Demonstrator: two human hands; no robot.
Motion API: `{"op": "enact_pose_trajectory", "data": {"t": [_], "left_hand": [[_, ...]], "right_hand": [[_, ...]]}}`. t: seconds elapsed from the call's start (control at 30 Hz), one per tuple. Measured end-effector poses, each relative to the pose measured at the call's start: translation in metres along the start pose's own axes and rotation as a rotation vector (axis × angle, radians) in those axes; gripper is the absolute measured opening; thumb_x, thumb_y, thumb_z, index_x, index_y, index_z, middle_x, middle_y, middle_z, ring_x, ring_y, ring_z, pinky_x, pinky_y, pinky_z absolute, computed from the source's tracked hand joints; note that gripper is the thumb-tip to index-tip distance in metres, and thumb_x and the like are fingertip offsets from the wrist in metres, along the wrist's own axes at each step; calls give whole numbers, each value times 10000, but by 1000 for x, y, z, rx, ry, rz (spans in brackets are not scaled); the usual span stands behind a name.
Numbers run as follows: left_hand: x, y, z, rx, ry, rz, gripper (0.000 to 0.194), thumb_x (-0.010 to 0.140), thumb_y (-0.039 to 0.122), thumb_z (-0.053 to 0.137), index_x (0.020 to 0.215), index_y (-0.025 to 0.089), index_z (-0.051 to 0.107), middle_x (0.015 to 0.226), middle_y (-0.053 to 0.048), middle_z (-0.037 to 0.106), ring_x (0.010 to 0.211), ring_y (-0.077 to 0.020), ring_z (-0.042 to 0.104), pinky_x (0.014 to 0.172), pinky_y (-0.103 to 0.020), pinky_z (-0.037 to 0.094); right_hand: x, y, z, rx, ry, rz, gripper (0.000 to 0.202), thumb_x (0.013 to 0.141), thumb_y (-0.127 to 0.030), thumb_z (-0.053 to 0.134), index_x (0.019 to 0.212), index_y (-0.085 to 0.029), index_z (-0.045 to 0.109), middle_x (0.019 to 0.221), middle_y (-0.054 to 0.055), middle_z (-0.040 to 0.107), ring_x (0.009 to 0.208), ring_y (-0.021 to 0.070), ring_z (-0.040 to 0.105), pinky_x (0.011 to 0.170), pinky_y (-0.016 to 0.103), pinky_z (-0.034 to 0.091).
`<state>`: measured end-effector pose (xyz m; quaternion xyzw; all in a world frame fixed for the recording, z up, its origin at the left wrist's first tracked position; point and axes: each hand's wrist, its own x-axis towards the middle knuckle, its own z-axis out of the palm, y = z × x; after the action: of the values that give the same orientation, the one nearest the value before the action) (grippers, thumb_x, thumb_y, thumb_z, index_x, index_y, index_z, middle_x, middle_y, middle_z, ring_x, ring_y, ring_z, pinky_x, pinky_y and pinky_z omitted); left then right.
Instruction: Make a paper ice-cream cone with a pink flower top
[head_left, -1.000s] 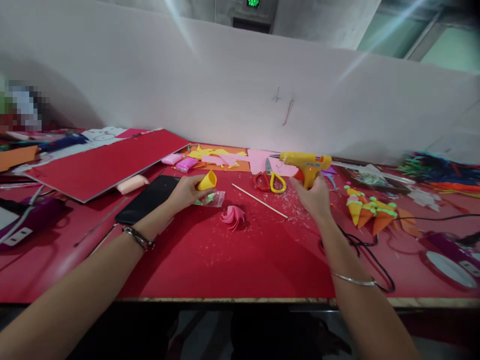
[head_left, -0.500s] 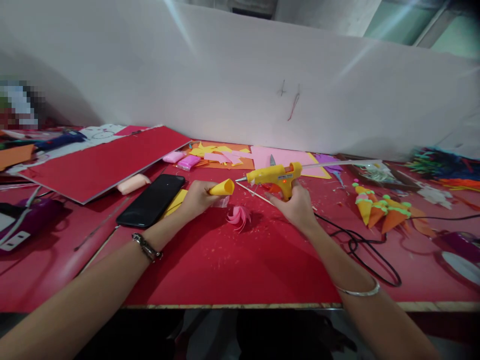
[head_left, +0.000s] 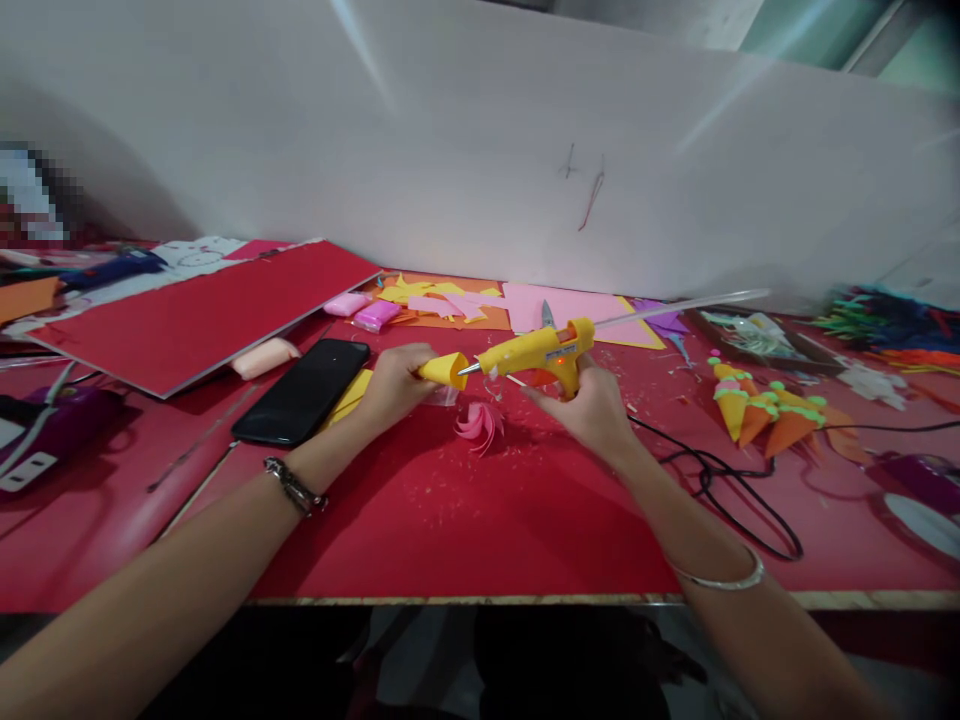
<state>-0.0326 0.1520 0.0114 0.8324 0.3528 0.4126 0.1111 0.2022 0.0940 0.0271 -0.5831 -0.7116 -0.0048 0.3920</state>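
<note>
My left hand pinches a rolled yellow cone; my right hand, gripping the yellow glue gun, has brought its nozzle to the cone's mouth between my hands, putting it, I judge, within gluing reach.

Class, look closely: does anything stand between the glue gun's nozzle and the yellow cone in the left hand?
Nothing visible does. The right hand holds the glue gun with its nozzle right at the open mouth of the yellow cone. The pink paper curl lies below, out of that line.
</note>
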Motion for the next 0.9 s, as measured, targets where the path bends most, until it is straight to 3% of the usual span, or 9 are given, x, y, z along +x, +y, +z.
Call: {"op": "enact_pose_trajectory", "data": {"t": [0.2, 0.4, 0.57, 0.9], "left_hand": [[1, 0, -1, 36, 40, 110, 48, 700, 161, 554, 656, 144, 545, 623, 17, 523, 571, -80, 459, 521, -182, 333], [-1, -5, -1, 71, 35, 140, 37, 730, 188, 533, 734, 157, 552, 698, -1, 584, 617, -100, 482, 557, -200, 366], [1, -2, -1, 143, -14, 152, 133, 753, 296, 545, 748, 163, 543, 660, 6, 550, 609, -108, 452, 564, -214, 358], [-1, -8, -1, 474, -51, 202, 176, 803, 319, 429, 856, 154, 456, 810, -71, 500, 775, -196, 442, 695, -331, 375]], "right_hand": [[-1, -4, -2, 33, -46, 16, 446, 630, -459, 606, 926, -135, 525, 573, 16, 552, 481, 141, 497, 452, 239, 333], [0, -2, -3, 17, -4, 14, 421, 631, -452, 610, 910, -149, 520, 580, 16, 549, 472, 138, 485, 451, 239, 323], [0, 0, 0, -21, 13, 10, 443, 640, -470, 596, 937, -153, 509, 581, 12, 533, 483, 143, 483, 455, 245, 318], [-2, -3, -1, 49, -24, 28, 382, 649, -432, 578, 914, -173, 484, 591, -3, 521, 480, 134, 471, 467, 253, 344]]}}
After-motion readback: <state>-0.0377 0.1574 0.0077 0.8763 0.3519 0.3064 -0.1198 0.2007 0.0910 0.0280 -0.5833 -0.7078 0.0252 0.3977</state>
